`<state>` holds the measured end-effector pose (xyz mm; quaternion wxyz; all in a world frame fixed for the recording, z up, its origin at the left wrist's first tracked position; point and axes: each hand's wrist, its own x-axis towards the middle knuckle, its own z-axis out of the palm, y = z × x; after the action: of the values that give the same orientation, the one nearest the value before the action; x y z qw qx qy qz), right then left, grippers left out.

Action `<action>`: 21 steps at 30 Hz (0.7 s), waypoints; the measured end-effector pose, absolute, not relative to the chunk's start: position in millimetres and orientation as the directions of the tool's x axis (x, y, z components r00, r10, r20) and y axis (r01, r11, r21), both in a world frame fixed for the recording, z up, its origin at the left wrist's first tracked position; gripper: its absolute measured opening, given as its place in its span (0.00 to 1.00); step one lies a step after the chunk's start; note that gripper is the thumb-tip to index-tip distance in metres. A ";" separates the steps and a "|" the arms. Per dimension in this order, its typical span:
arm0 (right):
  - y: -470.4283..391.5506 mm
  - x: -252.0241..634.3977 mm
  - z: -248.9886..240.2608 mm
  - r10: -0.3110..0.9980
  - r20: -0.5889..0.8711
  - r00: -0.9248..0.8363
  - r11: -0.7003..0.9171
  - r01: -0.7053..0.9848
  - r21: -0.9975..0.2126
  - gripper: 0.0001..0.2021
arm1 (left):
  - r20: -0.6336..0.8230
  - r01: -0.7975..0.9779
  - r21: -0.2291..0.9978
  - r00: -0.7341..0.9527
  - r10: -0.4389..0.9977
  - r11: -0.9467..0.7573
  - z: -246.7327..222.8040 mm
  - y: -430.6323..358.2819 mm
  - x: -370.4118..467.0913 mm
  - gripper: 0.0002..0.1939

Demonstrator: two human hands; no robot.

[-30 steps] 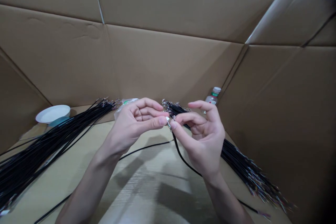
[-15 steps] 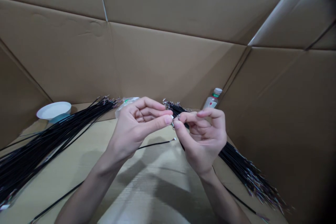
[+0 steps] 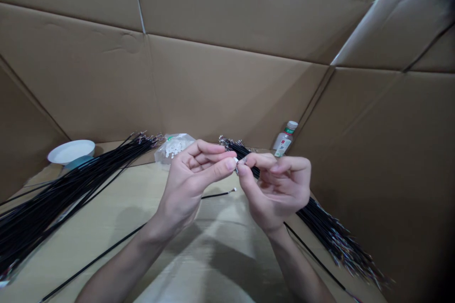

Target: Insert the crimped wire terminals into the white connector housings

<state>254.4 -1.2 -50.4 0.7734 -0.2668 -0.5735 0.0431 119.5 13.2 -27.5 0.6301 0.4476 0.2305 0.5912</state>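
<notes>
two hands work close together above the worktop (image 3: pixel 135 189). the left hand (image 3: pixel 183 180) pinches one small white connector (image 3: pixel 236 161) between thumb and forefinger; the right hand (image 3: pixel 279 191) pinches thin wire ends (image 3: pixel 243 162) just beside it. whether wire and connector touch is too small to tell.

two bundles of black cables lie on the worktop, one at the left (image 3: pixel 71 199) and one passing behind the right hand (image 3: pixel 320 220); the cables in each are too many to count. three stretches of loose black cable (image 3: pixel 92 262) show; one ends in a second white connector (image 3: pixel 233 190). toward the back are one white bowl (image 3: pixel 71 152) with one blue item (image 3: pixel 80 162) beside it, one clear bag (image 3: pixel 161 155) of many white pieces (image 3: pixel 175 147), and one tilted bottle (image 3: pixel 283 142) near the cardboard wall (image 3: pixel 227 90).
</notes>
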 end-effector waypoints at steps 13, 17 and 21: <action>11.7 263.8 -61.2 0.127 0.971 0.200 0.872 0.445 -0.206 0.23 | 0.209 -0.698 0.710 0.088 0.974 -0.089 -42.5 6.9 142.6 0.17; 6.4 258.6 -59.1 0.183 0.942 0.282 0.889 0.361 -0.281 0.21 | 0.239 -0.685 0.718 0.073 0.968 -0.125 -44.6 3.8 148.1 0.17; 1.4 254.5 -54.7 0.294 0.876 0.382 0.892 0.219 -0.396 0.19 | 0.247 -0.692 0.712 0.087 0.965 -0.120 -45.1 5.4 148.0 0.16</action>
<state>254.5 1.4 -54.7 0.7985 -0.2314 -0.5552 0.0235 148.0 5.4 -45.1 0.6373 0.3704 0.1842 0.6502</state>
